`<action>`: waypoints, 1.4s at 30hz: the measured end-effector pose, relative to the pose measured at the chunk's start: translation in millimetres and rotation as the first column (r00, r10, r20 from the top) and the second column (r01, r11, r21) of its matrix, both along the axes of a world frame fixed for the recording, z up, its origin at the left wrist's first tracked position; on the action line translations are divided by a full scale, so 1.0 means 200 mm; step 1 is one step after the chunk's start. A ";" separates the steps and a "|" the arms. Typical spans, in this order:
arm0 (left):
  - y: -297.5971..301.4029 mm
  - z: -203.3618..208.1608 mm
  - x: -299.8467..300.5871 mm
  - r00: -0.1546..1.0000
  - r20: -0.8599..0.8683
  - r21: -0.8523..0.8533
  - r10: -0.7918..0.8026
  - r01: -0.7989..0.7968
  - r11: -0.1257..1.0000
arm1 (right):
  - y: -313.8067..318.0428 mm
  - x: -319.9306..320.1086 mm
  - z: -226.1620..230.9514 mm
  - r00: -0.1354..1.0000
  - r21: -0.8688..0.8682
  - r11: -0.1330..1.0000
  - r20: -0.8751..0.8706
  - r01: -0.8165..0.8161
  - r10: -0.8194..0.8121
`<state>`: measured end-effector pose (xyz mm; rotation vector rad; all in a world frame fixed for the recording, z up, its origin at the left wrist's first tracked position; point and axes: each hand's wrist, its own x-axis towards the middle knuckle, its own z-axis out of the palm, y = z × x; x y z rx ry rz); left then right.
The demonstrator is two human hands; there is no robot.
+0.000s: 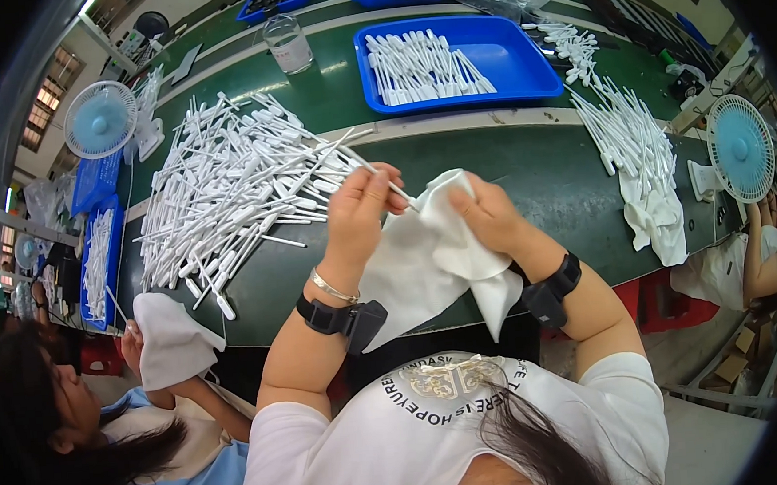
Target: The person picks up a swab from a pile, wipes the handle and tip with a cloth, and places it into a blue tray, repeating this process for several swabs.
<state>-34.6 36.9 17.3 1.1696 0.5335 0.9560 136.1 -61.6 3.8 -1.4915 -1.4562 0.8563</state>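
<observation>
My left hand [362, 210] is closed on a thin white plastic stick [399, 194], pinched between thumb and fingers and slanting down to the right. The stick's lower end meets a white cloth [412, 263], and I cannot tell whether the tip is covered by it. My right hand [492, 217] grips the bunched upper part of that cloth, thumb on top, while the rest hangs over the table's near edge. Just left of my left hand spreads a large heap of white sticks with wider, paddle-like ends [234, 194].
A blue tray [519, 52] of similar sticks stands beyond my hands on the green table [526, 158]. At right, more sticks [635, 134] lie partly on white cloth. A clear bottle [291, 51] stands behind the heap. A co-worker at left holds another white cloth [172, 340].
</observation>
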 end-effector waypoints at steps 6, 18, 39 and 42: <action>-0.11 -0.02 0.04 0.988 -0.117 0.223 -0.100 0.125 0.967 | 0.00 -0.05 0.01 0.981 0.017 0.989 0.127 -0.147 0.144; -0.11 0.01 0.06 0.996 -0.059 0.610 0.061 -0.012 0.792 | 0.01 0.03 0.01 0.564 -0.144 0.984 -0.824 -0.108 -0.059; 0.83 0.12 1.23 0.790 -0.612 0.241 0.015 0.168 0.956 | 0.06 0.05 -0.09 0.989 0.074 0.997 -0.143 0.039 -0.028; 0.80 0.07 1.26 0.719 -0.695 0.246 0.000 0.238 0.940 | 0.05 0.06 -0.10 0.990 0.065 0.997 -0.135 0.040 -0.030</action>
